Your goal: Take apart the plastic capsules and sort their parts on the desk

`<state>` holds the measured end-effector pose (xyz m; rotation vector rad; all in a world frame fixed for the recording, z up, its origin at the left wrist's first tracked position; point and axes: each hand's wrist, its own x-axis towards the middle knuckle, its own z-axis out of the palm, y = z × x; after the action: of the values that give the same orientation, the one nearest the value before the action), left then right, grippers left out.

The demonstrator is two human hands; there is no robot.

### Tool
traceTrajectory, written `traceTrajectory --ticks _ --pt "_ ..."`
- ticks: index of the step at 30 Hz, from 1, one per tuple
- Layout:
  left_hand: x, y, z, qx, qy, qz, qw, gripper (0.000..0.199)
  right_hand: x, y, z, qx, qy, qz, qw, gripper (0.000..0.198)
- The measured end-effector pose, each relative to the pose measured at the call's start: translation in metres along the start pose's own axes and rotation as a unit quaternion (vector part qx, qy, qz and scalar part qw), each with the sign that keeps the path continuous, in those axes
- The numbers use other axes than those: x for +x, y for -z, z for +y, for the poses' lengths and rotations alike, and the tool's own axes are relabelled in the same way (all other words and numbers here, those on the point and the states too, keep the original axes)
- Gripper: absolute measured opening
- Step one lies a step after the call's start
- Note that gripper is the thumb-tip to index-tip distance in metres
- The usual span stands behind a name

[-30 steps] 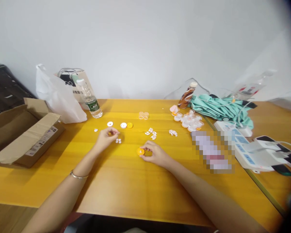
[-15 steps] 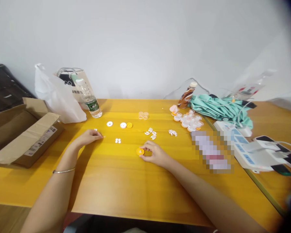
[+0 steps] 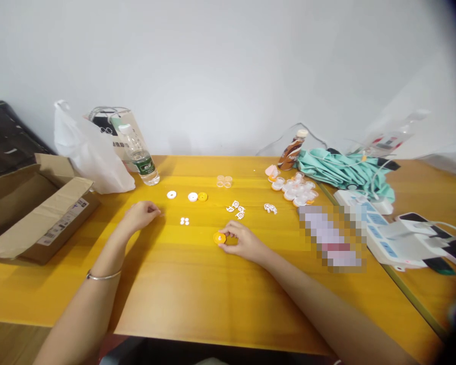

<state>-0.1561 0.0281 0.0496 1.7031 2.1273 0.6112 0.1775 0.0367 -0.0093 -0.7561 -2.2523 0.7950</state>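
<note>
My right hand [image 3: 243, 240] grips the edge of a small orange round part [image 3: 220, 238] with a pale centre, low over the table, between thumb and fingers. My left hand [image 3: 141, 215] is closed in a pinch near the left side; whatever its fingertips hold is too small to make out. Several small white discs [image 3: 184, 221] lie between my hands. Beyond them are a white ring [image 3: 171, 194], a white round part [image 3: 192, 196] and a yellow round part [image 3: 202, 196] side by side. White openwork pieces [image 3: 235, 209] lie just past my right hand.
Clear ring-like cups [image 3: 224, 181] stand farther back. More white pieces [image 3: 270, 208] and a cluster of clear-and-orange capsules [image 3: 298, 187] lie right. A cardboard box [image 3: 61, 223], water bottle [image 3: 146, 167], brown drink bottle [image 3: 292, 152], teal umbrella [image 3: 342, 170] and power strip [image 3: 383, 233] flank the table [image 3: 197, 299].
My left hand has lifted slightly and its fingers have curled in more; the tiny white piece seen by it before no longer shows. My right hand stays put with the orange part.
</note>
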Motion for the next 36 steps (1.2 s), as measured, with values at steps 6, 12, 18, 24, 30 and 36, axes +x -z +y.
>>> traceTrajectory --ticks 6,12,18,24,30,36 --pt "-0.032 -0.037 0.057 -0.044 -0.276 -0.001 0.96 0.021 0.0 0.0 -0.001 -0.003 -0.004 -0.003 1.0 0.019" --pt "-0.059 -0.086 0.09 -0.011 -0.412 -0.071 0.908 0.016 0.001 0.001 -0.001 -0.005 -0.004 -0.016 1.0 0.019" --pt "-0.059 -0.099 0.092 -0.034 -0.394 -0.06 0.917 0.015 0.002 0.001 -0.001 -0.017 0.0 -0.025 1.0 0.016" --pt "-0.062 -0.094 0.094 -0.075 -0.401 -0.08 0.91 0.013 0.003 0.004 -0.002 -0.024 -0.004 -0.035 0.999 0.017" --pt "-0.059 -0.09 0.087 -0.093 -0.401 -0.123 0.903 0.026 0.003 0.007 -0.004 -0.002 -0.032 -0.051 0.998 0.034" --pt "-0.062 -0.097 0.093 -0.091 -0.39 -0.12 0.909 0.022 0.004 0.007 -0.002 0.034 -0.055 -0.057 0.996 0.046"
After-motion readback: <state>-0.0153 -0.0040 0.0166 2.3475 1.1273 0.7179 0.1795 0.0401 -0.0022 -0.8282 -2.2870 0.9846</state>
